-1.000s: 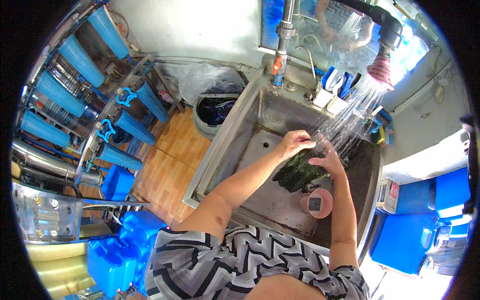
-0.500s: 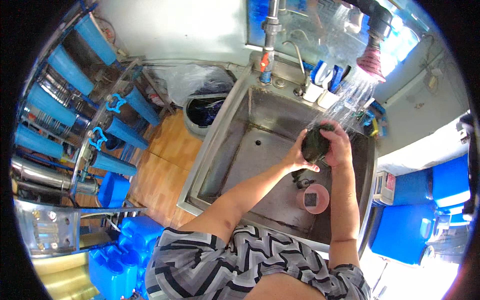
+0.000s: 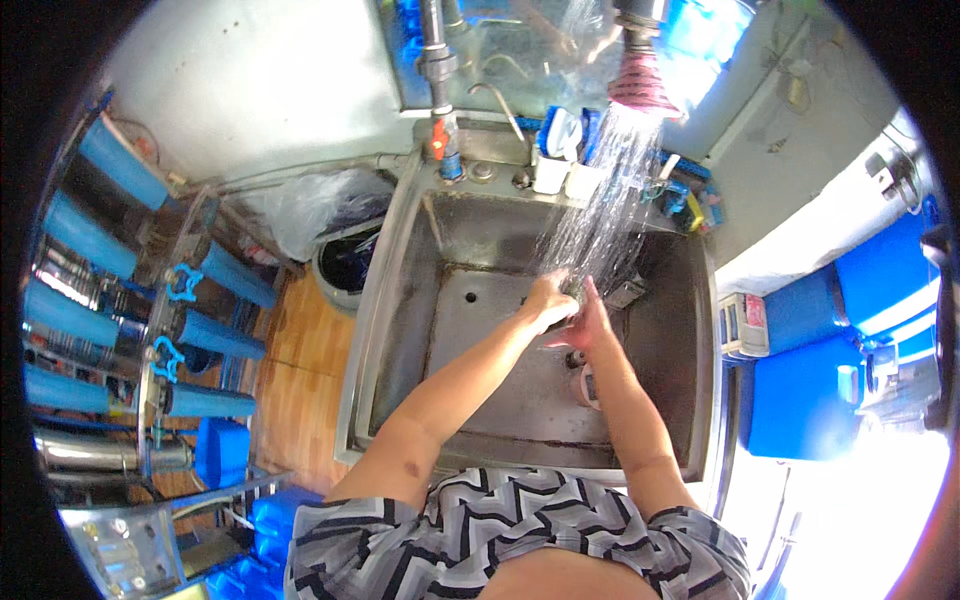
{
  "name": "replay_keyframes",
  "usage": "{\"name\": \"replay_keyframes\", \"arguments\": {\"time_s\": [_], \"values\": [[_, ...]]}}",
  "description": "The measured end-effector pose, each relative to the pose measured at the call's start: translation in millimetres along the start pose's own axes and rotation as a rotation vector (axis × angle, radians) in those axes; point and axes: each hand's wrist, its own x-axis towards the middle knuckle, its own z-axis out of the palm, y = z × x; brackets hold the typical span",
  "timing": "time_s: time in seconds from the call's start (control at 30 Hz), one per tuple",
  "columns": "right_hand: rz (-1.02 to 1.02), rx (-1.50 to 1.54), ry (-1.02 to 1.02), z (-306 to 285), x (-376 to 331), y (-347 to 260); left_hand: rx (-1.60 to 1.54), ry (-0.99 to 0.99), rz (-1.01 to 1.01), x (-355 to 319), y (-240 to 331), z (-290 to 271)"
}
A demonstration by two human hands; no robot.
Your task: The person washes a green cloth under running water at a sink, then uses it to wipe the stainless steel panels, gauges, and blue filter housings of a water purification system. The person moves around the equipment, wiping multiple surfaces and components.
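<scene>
Both my hands are close together over the sink (image 3: 470, 375), in water falling from a pink-wrapped spout (image 3: 642, 85). My left hand (image 3: 548, 304) is curled, with a small dark patch showing by its fingers; what it holds is mostly hidden. My right hand (image 3: 590, 322) faces it, thumb up and fingers stretched out below the left hand. A small dark fitting (image 3: 574, 358) lies just under my right hand. Beside it stands a pink cup (image 3: 587, 388), partly covered by my right forearm. A greyish, box-like thing (image 3: 626, 291) sits in the sink right of my hands.
Behind the sink are a curved tap (image 3: 497, 105), a pipe with a red valve handle (image 3: 439, 138) and white holders with brushes (image 3: 551, 174). A dark bin (image 3: 345, 265) stands on the left. Blue filter housings (image 3: 75, 310) line the left side; blue containers (image 3: 800, 400) stand at right.
The large dark green rounded thing no longer shows whole between my hands. My hands have come closer together, directly under the water. The view has shifted, moving the sink leftward in the picture.
</scene>
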Motion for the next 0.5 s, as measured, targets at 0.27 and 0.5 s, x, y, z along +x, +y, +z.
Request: {"name": "replay_keyframes", "arguments": {"time_s": [0.27, 0.5], "values": [[-0.304, 0.351, 0.068, 39.8, 26.9, 3.8, -1.155, 0.13, -0.313, 18.7, -58.5, -29.0], [-0.401, 0.388, -0.068, 52.0, 17.3, 23.1, -1.652, -0.185, -0.161, 15.0, -34.8, -11.9]]}}
